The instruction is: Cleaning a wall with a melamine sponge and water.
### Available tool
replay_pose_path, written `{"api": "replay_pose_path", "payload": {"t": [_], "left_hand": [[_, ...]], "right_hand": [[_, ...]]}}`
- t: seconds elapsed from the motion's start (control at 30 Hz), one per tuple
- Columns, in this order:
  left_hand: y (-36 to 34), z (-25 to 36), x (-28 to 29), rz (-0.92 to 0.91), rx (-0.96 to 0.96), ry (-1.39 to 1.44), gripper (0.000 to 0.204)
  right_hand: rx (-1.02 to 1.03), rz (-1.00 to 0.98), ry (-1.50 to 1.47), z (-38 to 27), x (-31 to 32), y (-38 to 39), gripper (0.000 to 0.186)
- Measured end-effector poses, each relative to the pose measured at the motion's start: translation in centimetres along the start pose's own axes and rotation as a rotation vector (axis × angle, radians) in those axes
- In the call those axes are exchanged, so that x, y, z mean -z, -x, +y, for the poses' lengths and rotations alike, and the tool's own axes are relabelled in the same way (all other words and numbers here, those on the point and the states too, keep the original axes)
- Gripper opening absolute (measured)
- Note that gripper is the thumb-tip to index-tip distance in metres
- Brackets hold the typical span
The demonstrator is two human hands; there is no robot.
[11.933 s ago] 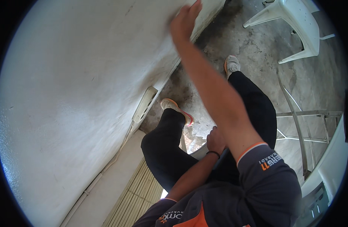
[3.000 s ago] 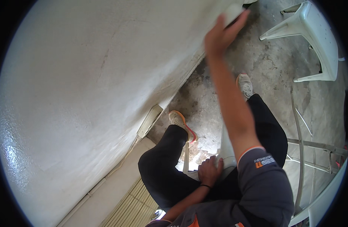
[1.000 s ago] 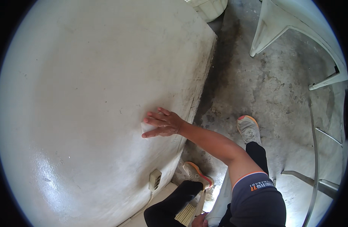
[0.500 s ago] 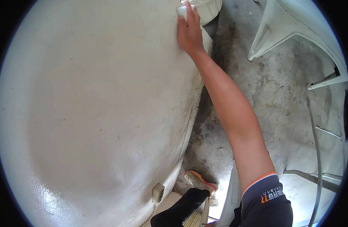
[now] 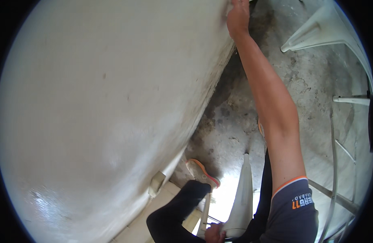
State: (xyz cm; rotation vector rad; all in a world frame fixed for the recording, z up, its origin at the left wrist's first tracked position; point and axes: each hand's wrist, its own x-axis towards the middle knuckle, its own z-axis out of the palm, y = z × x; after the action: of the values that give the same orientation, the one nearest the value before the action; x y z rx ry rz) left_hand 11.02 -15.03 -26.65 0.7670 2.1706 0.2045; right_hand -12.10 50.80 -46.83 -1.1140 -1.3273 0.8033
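My right arm reaches up from the lower right to my right hand (image 5: 238, 21) at the upper edge, beside a pale, glossy wall (image 5: 113, 101). Its fingertips run out of the picture, so what it holds, if anything, is hidden. Low in the middle, my left hand (image 5: 215, 233) is partly in view, its fingers curled in front of the wide end of a white plastic furniture leg (image 5: 240, 202). Whatever those fingers close on is too small or covered to name.
A white plastic chair (image 5: 316, 34) stands on the stained concrete floor (image 5: 231, 117) at the upper right. Metal rods (image 5: 333, 162) run down the right side. A small box (image 5: 156, 184) juts from the wall near a shoe (image 5: 202, 172) and black-clad leg (image 5: 176, 214).
My right hand has moved right and up to the picture's edge; the small white block under its fingers is out of sight. The view has shifted, and my left hand shows more.
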Motion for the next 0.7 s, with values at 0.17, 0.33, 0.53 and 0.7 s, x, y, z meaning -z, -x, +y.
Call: {"api": "replay_pose_path", "payload": {"t": [0.17,0.33,0.53,0.7], "left_hand": [[0.2,0.9,0.7,-0.061,0.043,-0.019,0.042],[0.1,1.7,1.7,0.021,0.091,-0.017,0.039],[-0.1,2.2,0.9,0.059,0.134,0.025,0.039],[-0.1,2.7,1.4,0.064,0.135,0.005,0.042]], "right_hand": [[0.196,-0.096,-0.001,-5.4,1.6,7.2,0.052],[0.314,-0.298,-0.275,-11.1,3.0,15.8,0.055],[0.444,-0.373,-0.294,-12.0,3.9,26.3,0.054],[0.587,-0.443,-0.278,-13.6,4.4,38.0,0.053]]}}
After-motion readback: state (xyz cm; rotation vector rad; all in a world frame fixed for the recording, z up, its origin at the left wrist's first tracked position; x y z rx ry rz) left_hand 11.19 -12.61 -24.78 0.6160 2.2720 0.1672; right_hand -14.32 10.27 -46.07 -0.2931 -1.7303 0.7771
